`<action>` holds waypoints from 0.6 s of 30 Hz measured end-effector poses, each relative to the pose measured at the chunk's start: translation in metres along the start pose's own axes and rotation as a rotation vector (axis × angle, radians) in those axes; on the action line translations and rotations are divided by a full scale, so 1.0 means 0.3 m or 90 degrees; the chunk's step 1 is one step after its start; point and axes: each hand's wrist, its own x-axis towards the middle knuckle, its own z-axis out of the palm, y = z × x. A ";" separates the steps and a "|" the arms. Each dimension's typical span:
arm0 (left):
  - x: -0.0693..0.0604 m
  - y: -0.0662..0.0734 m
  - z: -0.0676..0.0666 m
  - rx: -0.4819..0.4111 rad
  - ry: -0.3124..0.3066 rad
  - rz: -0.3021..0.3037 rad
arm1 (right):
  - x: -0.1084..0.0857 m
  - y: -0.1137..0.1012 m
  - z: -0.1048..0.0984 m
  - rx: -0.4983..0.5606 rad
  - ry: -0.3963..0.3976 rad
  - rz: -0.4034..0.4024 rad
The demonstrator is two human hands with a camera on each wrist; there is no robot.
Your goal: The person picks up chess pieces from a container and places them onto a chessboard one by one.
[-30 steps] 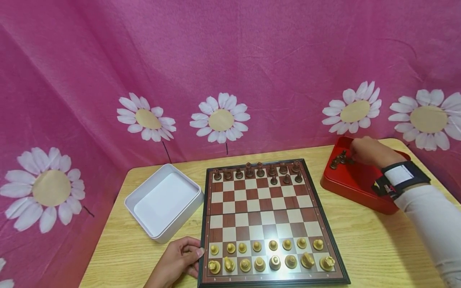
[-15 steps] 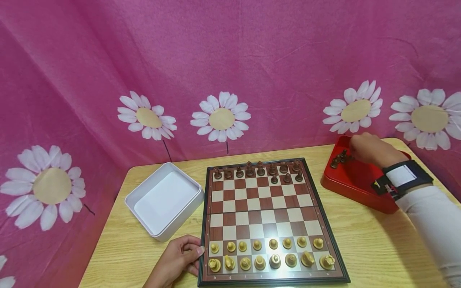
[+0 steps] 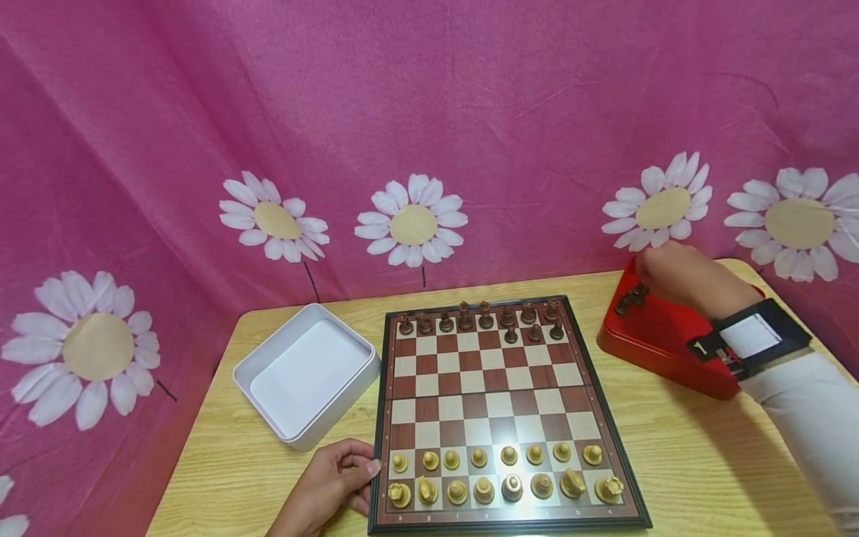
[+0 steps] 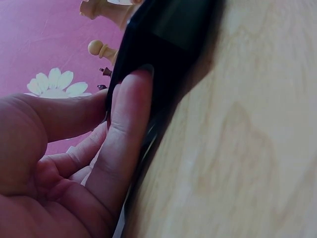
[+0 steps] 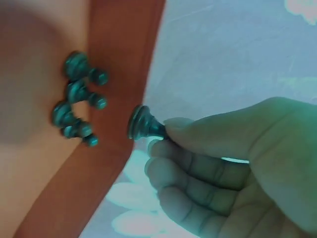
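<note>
My left hand [image 3: 329, 481] grips the left edge of the chessboard [image 3: 477, 382] near its front corner, thumb on top. In the left wrist view a finger [image 4: 126, 114] presses the board's black side [image 4: 163, 54]. Over the far left part of the red box [image 3: 661, 369], my right hand [image 3: 691, 276] pinches a dark chess pawn [image 5: 143, 124] between thumb and fingers. The pawn's head is hidden by the fingertips, and its base points outward. Below it, several dark pawns [image 5: 77, 91] lie on their sides in the box.
Light pieces [image 3: 512, 488] fill the board's two near rows. Dark pieces [image 3: 464, 317] line the far row, with 3 dark pawns [image 3: 534, 333] before them at the right. A white box [image 3: 342, 399] stands left of the board. A pink flowered cloth [image 3: 523, 149] hangs behind the table [image 3: 208, 462].
My right hand has risen slightly and shifted left within the red box, and the pawn is now lifted above the others. The left hand stays at the board's edge.
</note>
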 end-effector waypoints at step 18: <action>-0.012 -0.007 -0.002 0.021 -0.016 0.004 | 0.034 -0.246 -0.079 0.051 0.012 -0.077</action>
